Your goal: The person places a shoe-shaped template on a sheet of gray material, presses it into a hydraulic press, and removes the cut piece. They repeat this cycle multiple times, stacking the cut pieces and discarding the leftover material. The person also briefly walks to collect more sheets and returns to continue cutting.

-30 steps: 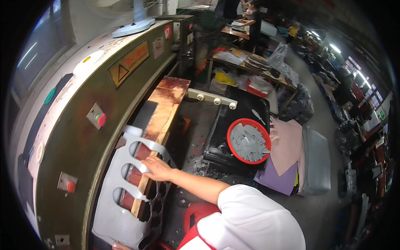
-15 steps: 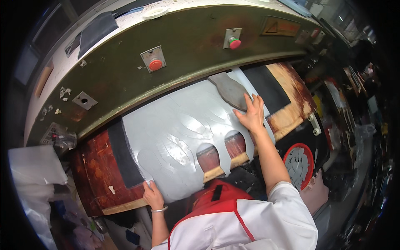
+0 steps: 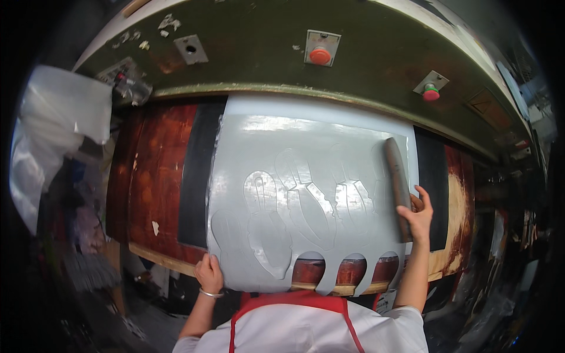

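Note:
A grey plastic-looking sheet [image 3: 259,141] lies before me, marked with several sole-shaped cut outlines and rounded openings along its near edge. At its right side, my right hand [image 3: 419,217] grips a dark grey, sole-shaped cutting die [image 3: 399,182], thumb on the near face and fingers behind. The die is tipped up on its edge, so mostly its narrow side shows. My left hand [image 3: 209,275] is closed at the sheet's near left corner, apparently pinching the edge; its fingertips are partly hidden.
Under the sheet are a white board [image 3: 318,109], black mats [image 3: 203,170] and a worn red-brown wooden table [image 3: 159,170]. Beyond stands a green machine beam [image 3: 253,59] with a red button [image 3: 319,56] and a second red button with green collar [image 3: 431,93]. Clear plastic [image 3: 70,106] hangs left.
My view has swung to the right. The die lay flat at the sheet's right side; now my right hand has tilted it onto its edge. My left hand keeps to the near left corner.

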Demonstrator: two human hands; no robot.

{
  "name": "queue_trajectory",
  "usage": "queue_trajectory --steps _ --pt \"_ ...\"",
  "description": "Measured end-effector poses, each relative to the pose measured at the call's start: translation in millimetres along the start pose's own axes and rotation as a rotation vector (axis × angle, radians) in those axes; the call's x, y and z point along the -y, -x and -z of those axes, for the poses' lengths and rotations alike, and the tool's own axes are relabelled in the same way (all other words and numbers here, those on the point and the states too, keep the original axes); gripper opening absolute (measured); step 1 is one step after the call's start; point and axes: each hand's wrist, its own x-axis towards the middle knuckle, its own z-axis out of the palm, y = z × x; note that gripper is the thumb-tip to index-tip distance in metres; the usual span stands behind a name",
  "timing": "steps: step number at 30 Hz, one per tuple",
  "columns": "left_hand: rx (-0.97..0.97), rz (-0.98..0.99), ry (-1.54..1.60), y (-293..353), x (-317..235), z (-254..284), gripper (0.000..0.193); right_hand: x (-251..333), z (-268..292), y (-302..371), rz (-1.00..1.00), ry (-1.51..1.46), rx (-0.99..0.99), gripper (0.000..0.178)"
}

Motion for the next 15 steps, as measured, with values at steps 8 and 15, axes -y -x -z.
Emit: queue_trajectory --steps 8,15 --pt "-0.072 -0.02 -0.072 -12 -1 11 0.022 -62 63 0 0.067 0.591 -0.467 0.073" --pt "-0.05 -0.036 -0.067 -1 1 5 0.021 -102 91 46 0.208 0.941 -0.557 0.086"
